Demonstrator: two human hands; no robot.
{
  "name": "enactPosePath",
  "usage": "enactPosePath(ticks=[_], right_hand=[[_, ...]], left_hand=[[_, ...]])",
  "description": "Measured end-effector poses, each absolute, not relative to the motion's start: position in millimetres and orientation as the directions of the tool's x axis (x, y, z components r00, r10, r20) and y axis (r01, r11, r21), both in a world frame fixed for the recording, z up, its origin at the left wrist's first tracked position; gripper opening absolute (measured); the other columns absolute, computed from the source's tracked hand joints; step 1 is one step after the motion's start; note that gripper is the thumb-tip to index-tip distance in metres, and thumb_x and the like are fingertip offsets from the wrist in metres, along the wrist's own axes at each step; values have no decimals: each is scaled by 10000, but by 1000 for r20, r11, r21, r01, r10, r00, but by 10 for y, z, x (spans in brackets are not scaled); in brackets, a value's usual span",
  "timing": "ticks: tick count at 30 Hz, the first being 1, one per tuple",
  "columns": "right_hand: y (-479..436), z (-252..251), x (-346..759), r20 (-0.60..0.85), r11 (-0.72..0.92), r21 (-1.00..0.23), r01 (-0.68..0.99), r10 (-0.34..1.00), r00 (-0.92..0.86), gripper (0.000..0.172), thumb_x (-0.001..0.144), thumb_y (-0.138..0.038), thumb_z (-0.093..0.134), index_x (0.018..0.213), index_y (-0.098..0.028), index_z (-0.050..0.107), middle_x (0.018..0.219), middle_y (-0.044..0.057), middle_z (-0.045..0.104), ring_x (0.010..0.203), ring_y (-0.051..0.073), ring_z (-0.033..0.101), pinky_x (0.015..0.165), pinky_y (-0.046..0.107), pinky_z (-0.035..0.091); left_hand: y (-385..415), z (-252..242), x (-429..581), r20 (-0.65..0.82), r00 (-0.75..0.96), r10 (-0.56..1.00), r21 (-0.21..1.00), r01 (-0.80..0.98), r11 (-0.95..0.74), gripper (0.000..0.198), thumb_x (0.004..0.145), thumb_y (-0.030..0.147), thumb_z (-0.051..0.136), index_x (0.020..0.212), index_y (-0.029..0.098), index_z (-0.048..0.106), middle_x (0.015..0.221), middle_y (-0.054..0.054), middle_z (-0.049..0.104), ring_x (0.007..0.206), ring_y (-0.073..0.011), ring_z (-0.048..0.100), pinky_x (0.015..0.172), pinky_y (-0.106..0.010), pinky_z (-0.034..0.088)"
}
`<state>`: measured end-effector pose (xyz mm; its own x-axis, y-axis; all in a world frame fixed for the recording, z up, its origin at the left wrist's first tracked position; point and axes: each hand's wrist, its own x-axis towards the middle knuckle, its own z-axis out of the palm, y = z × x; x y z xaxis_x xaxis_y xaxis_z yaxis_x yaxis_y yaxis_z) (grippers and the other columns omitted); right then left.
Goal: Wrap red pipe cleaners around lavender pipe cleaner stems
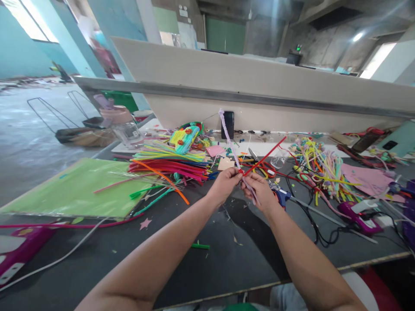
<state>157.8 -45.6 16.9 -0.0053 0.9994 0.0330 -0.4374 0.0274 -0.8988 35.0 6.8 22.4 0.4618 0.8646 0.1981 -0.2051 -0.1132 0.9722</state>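
Note:
Over the middle of the dark table, my left hand (228,183) and my right hand (258,188) meet, fingers pinched together. A pale purple pipe cleaner (229,140), twisted thick, rises from between them and leans left; its lower end comes out beneath my right hand. Around it at my fingertips is a red pipe cleaner (266,154), whose free end points up and to the right. My left fingers grip the purple stem just where the red begins. My right fingers close on the stem and the red one together; the exact contact is partly hidden.
A bundle of coloured pipe cleaners (171,166) lies left, beside a green sheet pack (74,188). Right are a blue glue gun (282,196), cables, a purple power strip (359,217) and a pile of yellow and pink pieces (324,172). A phone (228,125) leans against the board.

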Motion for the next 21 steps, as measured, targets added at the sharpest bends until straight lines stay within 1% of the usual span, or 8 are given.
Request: enactPosePath(ticks=[4,9,15,18,21], right_hand=[[-458,166,1590,41,30,-897,-442,999,-16,181,723,-302,651,738,-180,519,575,-30,576,378,41,386,350,148,273],[-458,167,1570,29,28,-904,-426,1000,5,213,697,-319,681,733,-179,524,551,-42,544,375,34,351,354,149,246],[-457,171,1557,30,44,-916,-398,999,42,215,698,-323,684,710,-168,536,538,-41,537,369,38,368,349,163,236],[-450,160,1551,42,64,-925,-373,997,69,209,697,-318,676,688,-170,529,525,-43,532,360,40,364,344,167,223],[-435,125,1537,72,110,-942,-317,989,131,202,705,-322,656,671,-173,523,511,-45,530,352,44,359,336,171,203]], left_hand=[[91,227,333,187,460,868,975,-197,-105,196,708,304,643,672,133,552,565,27,535,531,-74,436,552,-212,328],[140,225,296,192,470,862,973,-204,-106,209,678,313,676,650,130,578,567,24,536,538,-78,449,557,-213,339],[194,231,234,195,499,844,976,-185,-115,179,669,292,685,676,121,635,590,3,579,559,-92,488,579,-223,371],[193,249,218,195,518,833,979,-156,-132,197,670,309,684,665,119,638,591,-7,587,562,-99,494,577,-229,378],[175,260,224,198,520,831,980,-131,-151,217,664,329,686,646,121,630,578,-4,577,561,-100,488,563,-226,370]])
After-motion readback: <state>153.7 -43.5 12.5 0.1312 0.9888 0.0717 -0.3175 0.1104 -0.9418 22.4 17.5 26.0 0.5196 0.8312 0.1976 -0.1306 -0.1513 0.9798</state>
